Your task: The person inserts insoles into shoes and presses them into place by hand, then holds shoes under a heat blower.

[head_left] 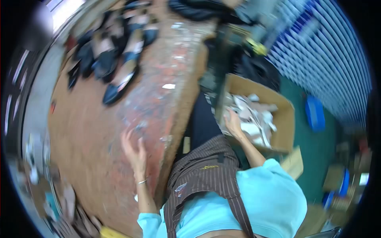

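Over the worn wooden tabletop, my left hand is open with its fingers spread and nothing in it. A band circles that wrist. My right hand reaches over the near-left side of a cardboard box, beside the pale scraps inside it. Its fingers look loosely apart, though blurred, and I see nothing held in them. A small white scrap lies on the table ahead of my left hand. Dark flat shoes with pale insoles are grouped at the far left of the table.
Dark padded material lies at the table's far end. Behind the box is a black bag-like heap. A blue container stands on the green floor to the right, near a blue slatted surface. Pale shoe-shaped pieces sit at the lower left.
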`<state>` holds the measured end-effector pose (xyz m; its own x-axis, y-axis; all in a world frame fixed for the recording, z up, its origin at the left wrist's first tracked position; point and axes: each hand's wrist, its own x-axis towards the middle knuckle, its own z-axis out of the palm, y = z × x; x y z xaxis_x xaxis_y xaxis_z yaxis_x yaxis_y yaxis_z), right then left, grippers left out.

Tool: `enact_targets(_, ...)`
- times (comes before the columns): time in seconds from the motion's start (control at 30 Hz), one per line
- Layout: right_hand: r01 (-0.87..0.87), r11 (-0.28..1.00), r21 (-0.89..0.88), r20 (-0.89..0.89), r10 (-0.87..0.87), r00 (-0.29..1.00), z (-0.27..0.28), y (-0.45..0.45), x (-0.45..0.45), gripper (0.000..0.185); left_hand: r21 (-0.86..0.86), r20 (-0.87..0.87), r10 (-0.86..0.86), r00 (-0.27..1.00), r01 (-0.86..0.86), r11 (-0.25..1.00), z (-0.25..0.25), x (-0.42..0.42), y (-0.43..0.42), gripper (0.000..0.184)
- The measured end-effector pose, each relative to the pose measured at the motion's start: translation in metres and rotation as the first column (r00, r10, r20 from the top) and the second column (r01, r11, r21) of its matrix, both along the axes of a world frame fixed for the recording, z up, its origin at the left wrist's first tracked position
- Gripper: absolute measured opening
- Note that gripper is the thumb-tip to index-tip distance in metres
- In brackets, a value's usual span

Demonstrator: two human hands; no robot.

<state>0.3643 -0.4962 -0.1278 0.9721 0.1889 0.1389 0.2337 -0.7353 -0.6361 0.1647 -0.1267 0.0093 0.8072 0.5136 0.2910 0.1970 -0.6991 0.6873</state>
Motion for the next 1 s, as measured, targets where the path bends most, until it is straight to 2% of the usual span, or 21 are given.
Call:
enact_targets(0.07, -0.113, 0.992, 0.047, 0.050, 0.111, 0.993, 0.014, 0.034, 0.026, 0.045, -0.254, 0.273, -0.051, 0.961, 0.123, 0.959, 0.063, 0.006, -0.033, 0.036)
enact_targets(0.1, -0.179, 0.982, 0.067, 0.071, 0.174, 0.982, 0.021, 0.051, 0.038, 0.046, -0.291, 0.408, -0.112, 0.906, 0.246, 0.925, 0.098, -0.002, -0.050, 0.035)
enact_targets(0.13, -0.241, 0.970, 0.041, 0.121, 0.235, 0.965, 0.032, 0.075, 0.041, 0.048, -0.289, 0.535, -0.173, 0.827, 0.371, 0.882, 0.133, -0.011, -0.061, 0.035)
enact_targets(0.2, -0.353, 0.935, -0.016, 0.210, 0.349, 0.913, 0.037, 0.126, 0.037, 0.052, -0.084, 0.772, -0.354, 0.528, 0.637, 0.766, 0.184, -0.025, -0.073, 0.023)
enact_targets(0.27, -0.454, 0.890, -0.041, 0.279, 0.447, 0.850, 0.043, 0.170, 0.019, 0.058, -0.006, 0.848, -0.415, 0.331, 0.787, 0.616, 0.211, -0.029, -0.085, 0.023)
enact_targets(0.33, -0.540, 0.837, -0.086, 0.292, 0.539, 0.790, 0.039, 0.207, -0.004, 0.055, 0.017, 0.870, -0.436, 0.229, 0.871, 0.491, 0.222, -0.025, -0.099, 0.022)
enact_targets(0.37, -0.571, 0.809, -0.136, 0.315, 0.582, 0.750, 0.030, 0.216, -0.007, 0.055, -0.001, 0.875, -0.431, 0.222, 0.890, 0.455, 0.223, -0.016, -0.103, 0.022)
enact_targets(0.4, -0.536, 0.823, -0.191, 0.278, 0.568, 0.774, 0.021, 0.224, -0.011, 0.056, -0.017, 0.877, -0.429, 0.217, 0.906, 0.422, 0.222, -0.011, -0.111, 0.022)
enact_targets(0.5, -0.529, 0.824, -0.201, 0.275, 0.566, 0.777, 0.032, 0.227, -0.016, 0.057, -0.058, 0.882, -0.422, 0.209, 0.937, 0.343, 0.218, 0.000, -0.130, 0.022)
enact_targets(0.7, -0.611, 0.772, -0.177, 0.304, 0.633, 0.712, 0.036, 0.214, -0.004, 0.048, -0.125, 0.880, -0.425, 0.212, 0.967, 0.222, 0.214, 0.026, -0.163, 0.023)
enact_targets(0.87, -0.598, 0.791, -0.133, 0.297, 0.607, 0.737, 0.039, 0.211, -0.002, 0.046, -0.202, 0.857, -0.461, 0.230, 0.973, 0.111, 0.210, 0.052, -0.170, 0.025)
enact_targets(1.0, -0.595, 0.788, -0.159, 0.248, 0.615, 0.749, 0.035, 0.212, -0.005, 0.047, -0.264, 0.834, -0.478, 0.275, 0.960, 0.091, 0.205, 0.075, -0.157, 0.026)
